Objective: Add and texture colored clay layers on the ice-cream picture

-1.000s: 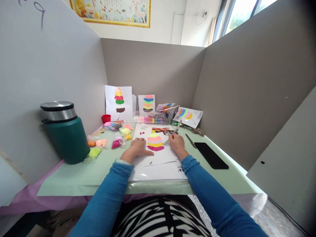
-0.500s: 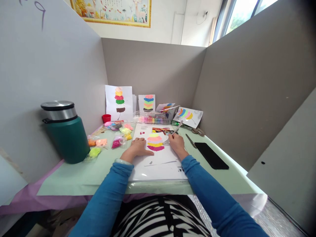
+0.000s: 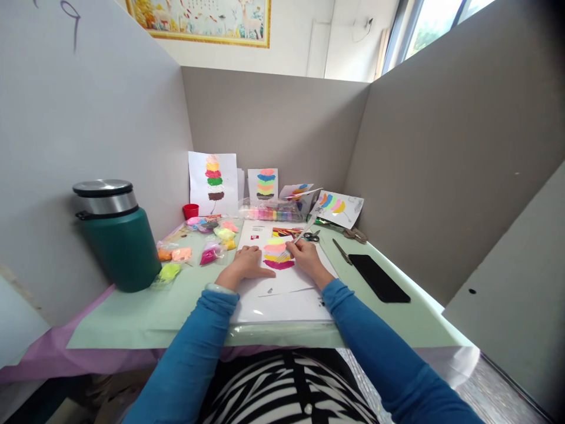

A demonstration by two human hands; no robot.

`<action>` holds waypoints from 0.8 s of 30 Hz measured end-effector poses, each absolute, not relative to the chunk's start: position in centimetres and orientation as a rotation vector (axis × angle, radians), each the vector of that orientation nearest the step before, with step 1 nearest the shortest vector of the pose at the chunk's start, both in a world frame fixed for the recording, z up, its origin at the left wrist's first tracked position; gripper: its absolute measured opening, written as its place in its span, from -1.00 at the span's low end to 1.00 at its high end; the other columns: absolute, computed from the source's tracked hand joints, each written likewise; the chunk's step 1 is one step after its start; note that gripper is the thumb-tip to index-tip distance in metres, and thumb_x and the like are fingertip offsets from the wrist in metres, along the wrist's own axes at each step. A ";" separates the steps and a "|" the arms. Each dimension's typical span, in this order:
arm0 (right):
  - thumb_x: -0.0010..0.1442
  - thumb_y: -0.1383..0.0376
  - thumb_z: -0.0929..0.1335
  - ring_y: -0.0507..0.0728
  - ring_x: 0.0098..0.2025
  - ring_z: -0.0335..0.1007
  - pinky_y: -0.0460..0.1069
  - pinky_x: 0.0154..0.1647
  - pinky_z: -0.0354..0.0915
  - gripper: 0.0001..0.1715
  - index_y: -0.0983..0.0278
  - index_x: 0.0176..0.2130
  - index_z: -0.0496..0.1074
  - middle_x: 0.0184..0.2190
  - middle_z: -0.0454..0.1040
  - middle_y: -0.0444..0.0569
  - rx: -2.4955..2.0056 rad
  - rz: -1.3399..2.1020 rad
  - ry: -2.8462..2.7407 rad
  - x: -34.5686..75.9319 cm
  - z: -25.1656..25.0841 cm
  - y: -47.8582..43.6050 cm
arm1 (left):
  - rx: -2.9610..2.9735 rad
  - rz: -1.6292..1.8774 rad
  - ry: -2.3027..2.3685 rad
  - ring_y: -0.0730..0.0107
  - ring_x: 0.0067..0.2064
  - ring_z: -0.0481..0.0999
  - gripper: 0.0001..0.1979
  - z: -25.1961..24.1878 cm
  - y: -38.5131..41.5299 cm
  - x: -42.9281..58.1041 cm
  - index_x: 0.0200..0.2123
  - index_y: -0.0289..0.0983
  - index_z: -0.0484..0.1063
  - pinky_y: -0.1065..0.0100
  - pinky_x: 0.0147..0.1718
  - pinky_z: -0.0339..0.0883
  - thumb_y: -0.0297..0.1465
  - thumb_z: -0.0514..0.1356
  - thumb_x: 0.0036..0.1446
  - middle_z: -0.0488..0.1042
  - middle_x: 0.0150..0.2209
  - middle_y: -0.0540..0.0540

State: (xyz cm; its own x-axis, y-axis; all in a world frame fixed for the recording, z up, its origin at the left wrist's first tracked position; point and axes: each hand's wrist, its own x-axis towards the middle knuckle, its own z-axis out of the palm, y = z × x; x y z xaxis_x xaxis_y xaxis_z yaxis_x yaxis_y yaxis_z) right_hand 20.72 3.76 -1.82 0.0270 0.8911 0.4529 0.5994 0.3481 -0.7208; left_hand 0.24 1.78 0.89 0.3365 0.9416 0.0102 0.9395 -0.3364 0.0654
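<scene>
My right hand [image 3: 306, 259] is closed round a metal fork [image 3: 307, 228], its handle slanting up and away. The fork's tines reach over the yellow band of a clay picture [image 3: 279, 265]. Pale yellow, peach, yellow and magenta bands are stacked in that picture, on a sheet of white paper [image 3: 285, 284]. Lying flat on the sheet's left side, my left hand [image 3: 247, 263] has its thumb stretched toward the magenta band. Beneath the sheet is a larger white pad or folder [image 3: 253, 309].
A green thermos [image 3: 126, 247] stands at left, near bags of coloured clay [image 3: 210, 253]. Behind are a red cup [image 3: 190, 210], a clay set [image 3: 273, 211] and propped pictures [image 3: 213, 182]. Scissors [image 3: 312, 236], a knife [image 3: 341, 251] and a black phone [image 3: 379, 278] lie toward the right.
My right hand has moved left with the fork, bringing the tines from the right edge of the yellow band farther over it. My left hand has stayed in place.
</scene>
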 end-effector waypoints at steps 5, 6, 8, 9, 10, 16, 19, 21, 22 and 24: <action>0.21 0.18 0.26 0.08 -0.45 0.38 -0.10 -0.46 0.12 -0.64 0.31 -0.48 0.48 -0.56 0.50 -0.05 -1.473 0.358 -1.731 20.2 -0.6 4.2 | 2.551 0.093 1.756 -0.10 0.21 0.26 -0.21 0.7 1.9 0.1 0.02 -0.27 0.44 0.12 0.13 0.19 0.22 0.13 -0.08 0.34 0.20 -0.28; 0.20 0.19 0.27 0.07 -0.45 0.38 -0.10 -0.46 0.11 -0.65 0.31 -0.49 0.48 -0.55 0.50 -0.05 -1.496 0.355 -1.760 20.1 -0.4 4.3 | 2.555 0.094 1.755 -0.10 0.21 0.27 -0.20 0.6 2.0 0.1 0.02 -0.27 0.44 0.11 0.13 0.18 0.23 0.13 -0.08 0.34 0.19 -0.28; 0.21 0.19 0.27 0.07 -0.44 0.38 -0.09 -0.46 0.10 -0.64 0.31 -0.49 0.49 -0.53 0.52 -0.04 -1.538 0.319 -1.805 19.7 -0.3 4.4 | 2.563 0.092 1.756 -0.10 0.21 0.27 -0.20 0.4 2.1 0.1 0.03 -0.26 0.43 0.10 0.14 0.17 0.23 0.12 -0.08 0.33 0.20 -0.28; 0.22 0.18 0.27 0.07 -0.44 0.38 -0.09 -0.46 0.09 -0.63 0.31 -0.48 0.50 -0.50 0.53 -0.03 -1.548 0.298 -1.829 19.4 -0.4 4.4 | 2.568 0.092 1.754 -0.10 0.21 0.26 -0.20 0.3 2.2 0.0 0.03 -0.25 0.43 0.10 0.15 0.16 0.24 0.12 -0.08 0.33 0.21 -0.27; 0.24 0.17 0.27 0.07 -0.43 0.38 -0.09 -0.45 0.09 -0.63 0.31 -0.46 0.51 -0.48 0.54 -0.02 -1.553 0.282 -1.848 19.2 -0.6 4.3 | 2.574 0.095 1.749 -0.11 0.21 0.26 -0.20 0.2 2.2 0.0 0.03 -0.24 0.43 0.09 0.15 0.15 0.24 0.11 -0.07 0.32 0.21 -0.26; 0.29 0.17 0.25 0.07 -0.32 0.44 -0.10 -0.37 0.11 -0.64 0.29 -0.34 0.54 -0.34 0.60 0.01 -1.572 0.226 -1.938 18.1 -1.3 4.1 | 2.581 0.134 1.737 -0.12 0.21 0.26 -0.18 -0.1 2.4 -0.1 0.01 -0.25 0.45 0.09 0.15 0.16 0.27 0.08 -0.07 0.34 0.20 -0.27; 0.31 0.17 0.24 0.09 -0.28 0.45 -0.09 -0.35 0.11 -0.64 0.29 -0.30 0.54 -0.30 0.60 0.02 -1.649 0.175 -1.936 18.2 -1.2 4.7 | 2.585 0.133 1.734 -0.15 0.21 0.25 -0.15 -0.2 2.5 -0.1 0.03 -0.27 0.44 0.07 0.15 0.15 0.28 0.08 -0.09 0.33 0.20 -0.29; 0.32 0.16 0.24 0.09 -0.27 0.46 -0.09 -0.35 0.11 -0.64 0.29 -0.28 0.54 -0.28 0.60 0.02 -1.694 0.129 -1.918 18.5 -1.1 5.1 | 2.586 0.131 1.730 -0.15 0.21 0.25 -0.14 -0.3 2.6 -0.1 0.04 -0.28 0.43 0.07 0.16 0.14 0.27 0.08 -0.08 0.32 0.21 -0.30; 0.32 0.16 0.23 0.10 -0.26 0.46 -0.09 -0.34 0.11 -0.63 0.29 -0.27 0.54 -0.27 0.60 0.03 -1.715 0.104 -1.903 18.7 -1.1 5.2 | 2.585 0.131 1.729 -0.15 0.21 0.25 -0.14 -0.3 2.6 -0.1 0.04 -0.28 0.43 0.07 0.16 0.14 0.27 0.08 -0.08 0.32 0.21 -0.30; 0.33 0.16 0.22 0.10 -0.24 0.46 -0.08 -0.33 0.12 -0.63 0.29 -0.25 0.53 -0.26 0.60 0.04 -1.746 0.055 -1.869 18.9 -1.1 5.3 | 2.583 0.128 1.730 -0.15 0.21 0.25 -0.15 -0.3 2.7 -0.1 0.04 -0.28 0.44 0.07 0.16 0.14 0.27 0.08 -0.08 0.32 0.21 -0.30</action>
